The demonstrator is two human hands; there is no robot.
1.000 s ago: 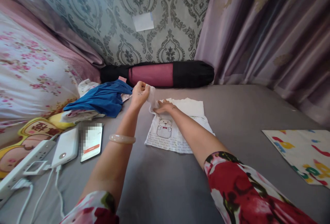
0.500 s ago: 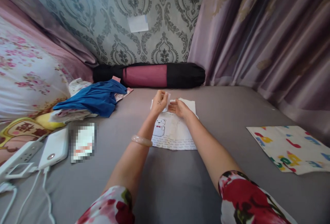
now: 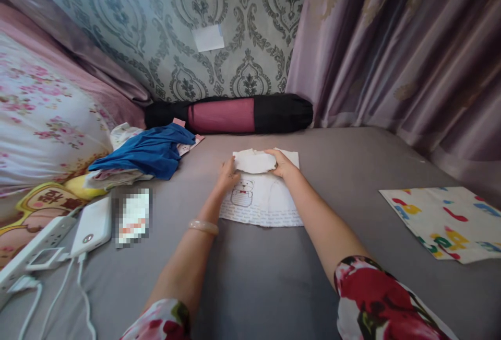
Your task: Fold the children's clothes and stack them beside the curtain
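Note:
A white cloth (image 3: 274, 204) with a printed bear and rows of small lettering lies flat on the grey sheet in front of me. Over its far part is a plain white folded piece (image 3: 254, 162); I cannot tell whether it belongs to the same cloth. My left hand (image 3: 227, 174) grips the left end of this piece, its fingertips partly hidden. At the right end, my right hand (image 3: 282, 163) holds it with the thumb in front and fingers behind.
A patterned cloth (image 3: 446, 220) lies at the right. At the left are a blue garment (image 3: 148, 149) on other clothes, a floral pillow (image 3: 47, 120), a white power bank (image 3: 92, 227) with cables and a power strip (image 3: 39, 251). A black-and-pink roll (image 3: 223, 114) lies along the wall.
My hands were close together over the cloth; now they are apart at the two ends of the folded piece, which is spread wider between them. My left hand has moved left and down.

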